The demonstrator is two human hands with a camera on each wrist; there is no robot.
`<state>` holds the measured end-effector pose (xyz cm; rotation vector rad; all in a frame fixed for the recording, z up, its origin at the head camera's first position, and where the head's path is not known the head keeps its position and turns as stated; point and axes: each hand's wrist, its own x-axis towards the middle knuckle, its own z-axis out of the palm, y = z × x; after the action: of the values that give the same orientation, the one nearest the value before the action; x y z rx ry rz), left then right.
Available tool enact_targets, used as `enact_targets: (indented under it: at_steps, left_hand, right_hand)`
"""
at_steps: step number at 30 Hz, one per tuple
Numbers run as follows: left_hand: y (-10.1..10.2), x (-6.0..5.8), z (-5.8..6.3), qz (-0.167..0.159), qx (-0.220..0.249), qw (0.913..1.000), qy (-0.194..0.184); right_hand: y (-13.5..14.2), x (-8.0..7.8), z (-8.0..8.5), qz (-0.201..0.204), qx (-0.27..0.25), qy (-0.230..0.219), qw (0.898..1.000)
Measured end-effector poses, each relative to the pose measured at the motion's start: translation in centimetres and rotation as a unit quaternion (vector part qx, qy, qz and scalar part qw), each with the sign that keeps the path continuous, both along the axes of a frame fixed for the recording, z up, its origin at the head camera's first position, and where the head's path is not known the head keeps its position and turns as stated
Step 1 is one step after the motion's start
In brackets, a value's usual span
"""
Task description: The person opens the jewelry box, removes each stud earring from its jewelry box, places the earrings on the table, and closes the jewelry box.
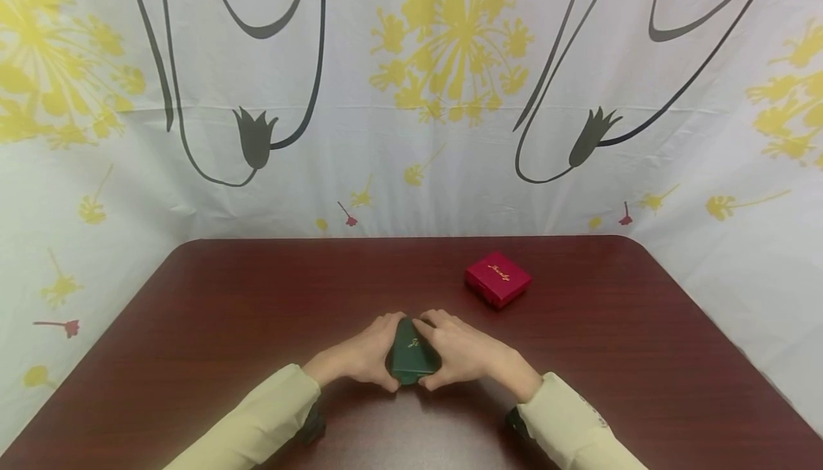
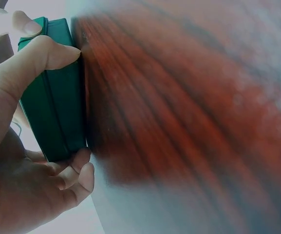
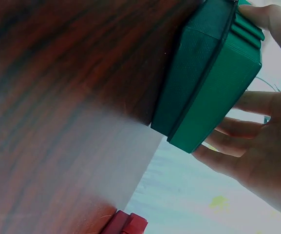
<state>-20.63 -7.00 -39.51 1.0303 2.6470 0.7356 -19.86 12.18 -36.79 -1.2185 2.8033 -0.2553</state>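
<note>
Holding a closed green box (image 1: 411, 359) between both hands, at the middle of the dark red-brown table (image 1: 225, 313), either resting on the wood or just above it; unable to tell which. Clamping it from one side with the left hand (image 1: 365, 353), with thumb on the near end and fingers curled to the far end. Clamping it likewise from the other side with the right hand (image 1: 464, 350), with thumb beside the left one and fingers bent over the lid and far end, hiding part of the gold lettering (image 1: 414, 343). Showing a ridge along the box's side in both wrist views.

Lying beyond the right hand, toward the far right, well apart from the green box: a closed red box (image 1: 498, 279), turned cornerwise, reading "Jewelry" in gold. Reaching in from the near edge with pale sleeves (image 1: 257, 420), covering stretches of table, with dark objects (image 1: 313, 427) partly visible beneath the cuffs. Hanging behind the table and around its sides: a white cloth (image 1: 289, 206), printed with yellow, grey and red flowers.
</note>
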Motion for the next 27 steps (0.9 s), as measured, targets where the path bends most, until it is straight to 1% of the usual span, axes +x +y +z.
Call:
enact_targets:
  at_steps: [6, 18, 27]
  left_hand:
    - [-0.01, 0.08, 0.04, 0.005, -0.004, 1.0000, -0.004]
    - [-0.09, 0.11, -0.01, 0.009, -0.005, 0.9999, -0.010]
    - [-0.07, 0.19, 0.07, 0.006, -0.002, 1.0000, -0.002]
  right_hand:
    - [0.13, -0.03, -0.21, 0.006, -0.011, 0.008, 1.000]
    - [0.21, 0.19, -0.25, 0.011, -0.021, 0.007, 1.000]
    - [-0.06, 0.07, -0.13, 0.014, -0.013, 0.017, 1.000]
